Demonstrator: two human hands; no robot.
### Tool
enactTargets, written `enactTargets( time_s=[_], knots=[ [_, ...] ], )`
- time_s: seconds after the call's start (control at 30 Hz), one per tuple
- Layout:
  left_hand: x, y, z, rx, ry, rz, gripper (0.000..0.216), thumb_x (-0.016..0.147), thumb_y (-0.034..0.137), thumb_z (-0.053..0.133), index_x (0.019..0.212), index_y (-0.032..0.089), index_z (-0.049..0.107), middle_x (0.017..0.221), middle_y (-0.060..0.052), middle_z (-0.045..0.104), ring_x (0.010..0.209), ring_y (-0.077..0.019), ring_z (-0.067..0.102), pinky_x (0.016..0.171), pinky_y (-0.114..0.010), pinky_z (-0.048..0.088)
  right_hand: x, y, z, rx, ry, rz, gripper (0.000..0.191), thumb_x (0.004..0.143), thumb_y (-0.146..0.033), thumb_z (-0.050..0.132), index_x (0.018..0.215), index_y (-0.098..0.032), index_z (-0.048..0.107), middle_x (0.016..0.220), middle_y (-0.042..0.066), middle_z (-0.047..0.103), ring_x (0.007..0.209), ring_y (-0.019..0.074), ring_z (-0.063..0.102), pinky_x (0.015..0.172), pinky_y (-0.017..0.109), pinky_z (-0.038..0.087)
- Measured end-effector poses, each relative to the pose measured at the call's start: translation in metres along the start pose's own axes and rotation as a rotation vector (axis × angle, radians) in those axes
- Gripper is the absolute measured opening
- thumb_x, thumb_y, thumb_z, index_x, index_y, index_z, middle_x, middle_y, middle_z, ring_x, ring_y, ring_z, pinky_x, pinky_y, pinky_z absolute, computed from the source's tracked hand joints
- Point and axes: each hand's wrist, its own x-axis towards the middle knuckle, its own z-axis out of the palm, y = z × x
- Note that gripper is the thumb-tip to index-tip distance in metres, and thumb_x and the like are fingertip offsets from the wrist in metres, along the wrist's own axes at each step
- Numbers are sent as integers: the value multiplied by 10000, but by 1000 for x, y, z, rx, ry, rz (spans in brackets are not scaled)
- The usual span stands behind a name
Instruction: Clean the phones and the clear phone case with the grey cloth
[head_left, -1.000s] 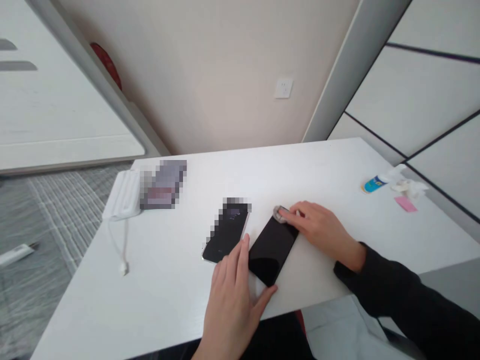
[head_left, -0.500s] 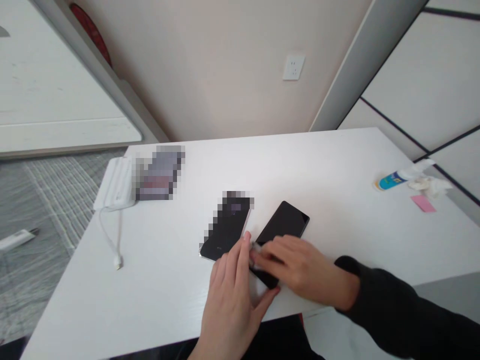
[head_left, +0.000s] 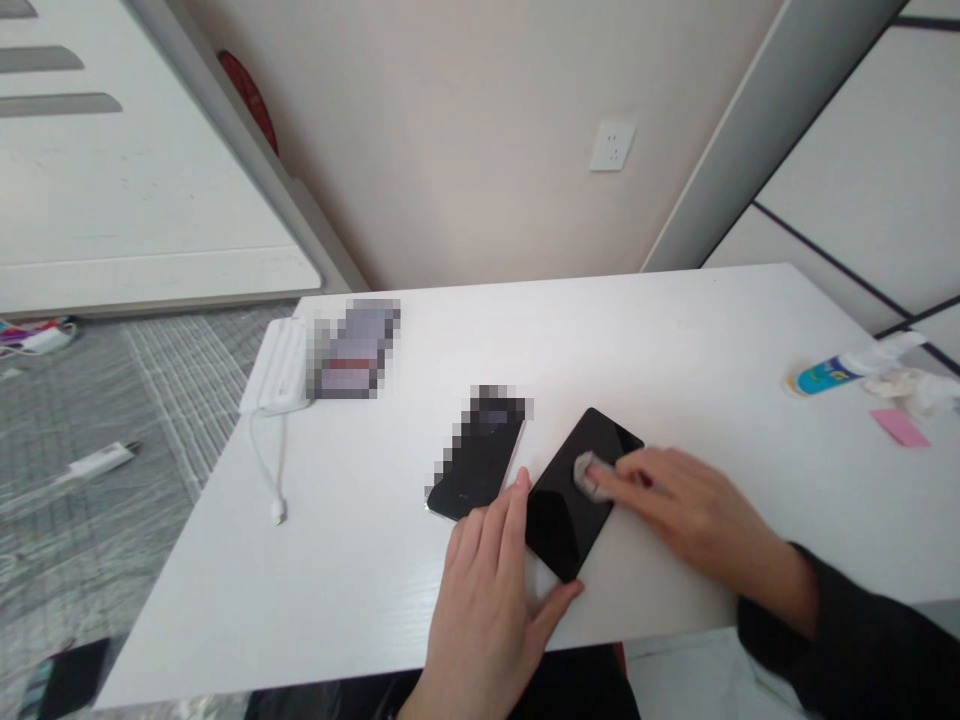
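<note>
Half a second ago my right hand [head_left: 690,505] was down at the near end of the black phone [head_left: 581,490], close to my left; now it has slid back up toward the far end, fingers pinched together on a small grey wipe [head_left: 587,473] pressed flat to the glass. From the head view, my left hand [head_left: 495,590] lies open and spread on the desk [head_left: 675,340], fingers along the phone's left edge and thumb at its near corner, bracing it. I judge this to be mid-wipe, a stroke along the screen; the next pass calls for even pressure and the left hand holding firm so the phone does not skate. A second phone [head_left: 480,455] lies just beside, nearly touching my left fingertips, and could get nudged. Well apart: a white power bank [head_left: 277,365] with its cable [head_left: 266,470], and at the right edge a small blue bottle [head_left: 821,375], crumpled wrappers [head_left: 915,385] and a pink slip [head_left: 898,427].
</note>
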Motion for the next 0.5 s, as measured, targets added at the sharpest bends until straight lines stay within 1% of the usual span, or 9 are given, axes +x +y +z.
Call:
enactTargets(
  time_s=[0.07, 0.1, 0.13, 0.23, 0.27, 0.33, 0.4, 0.43, 0.5],
  knots=[
    [1, 1, -1, -17, -15, -3, 1138, 813, 371, 836, 1647, 207, 79, 1479, -103, 556, 1165, -288, 559, 1033, -426, 465, 0, 2, 0, -136, 31, 86, 389, 1020, -62, 451, 1371, -135, 604, 1025, 107, 657, 876, 223, 580, 780, 386, 475],
    [1, 1, -1, -23, -18, 1, 1133, 819, 371, 831, 1647, 207, 75, 1464, -103, 567, 1154, -286, 560, 1028, -426, 466, 1, 0, 0, -106, 8, 70, 395, 1020, -60, 449, 1384, -121, 589, 1052, 115, 658, 921, 234, 584, 810, 397, 479],
    [1, 1, -1, -26, -21, 4, 1121, 829, 370, 821, 1648, 205, 74, 1451, -103, 575, 1148, -285, 560, 1026, -426, 465, 2, -4, 2, -22, -9, 21, 388, 1030, -80, 451, 1398, -111, 572, 1061, 113, 659, 928, 227, 585, 819, 389, 483],
    [0, 1, -1, -19, -17, 13, 1080, 857, 377, 794, 1647, 191, 81, 1433, -109, 583, 1136, -281, 558, 1009, -420, 464, 6, -15, 4, 190, -98, -135, 343, 1049, -147, 476, 1374, -105, 576, 994, 79, 658, 837, 190, 570, 718, 343, 465],
    [0, 1, -1, -12, -14, 15, 1078, 857, 381, 794, 1646, 188, 86, 1432, -110, 582, 1135, -282, 557, 1003, -420, 464, 7, -13, 4, 180, -78, -126, 328, 1050, -152, 476, 1357, -131, 592, 973, 70, 652, 820, 191, 561, 700, 344, 452],
    [0, 2, -2, 4, -12, 15, 1093, 845, 394, 805, 1645, 180, 91, 1430, -111, 580, 1145, -287, 552, 1003, -425, 457, 9, -4, 3, 56, -19, -22, 347, 1042, -119, 461, 1358, -158, 599, 987, 80, 644, 836, 206, 551, 737, 365, 447],
    [0, 2, -2, 14, -17, 17, 1105, 837, 411, 811, 1644, 173, 94, 1429, -111, 579, 1157, -293, 547, 1013, -431, 447, 10, 1, 2, -87, 8, 83, 347, 1025, -101, 481, 1344, -141, 612, 996, 98, 641, 863, 225, 540, 771, 387, 441],
    [-1, 2, -2, 18, -20, 22, 1100, 841, 421, 805, 1644, 170, 96, 1426, -111, 582, 1150, -292, 548, 1011, -430, 446, 11, 1, 2, -81, -4, 74, 355, 1022, -89, 472, 1349, -126, 605, 1007, 104, 644, 877, 230, 540, 784, 392, 438],
    [-1, 1, -2, 32, -22, 33, 1062, 869, 435, 774, 1644, 162, 101, 1433, -116, 578, 1146, -293, 546, 1009, -425, 442, 12, -6, 3, 95, -78, -62, 363, 1029, -99, 464, 1374, -103, 575, 1007, 94, 646, 859, 210, 542, 762, 364, 437]
  ],
)
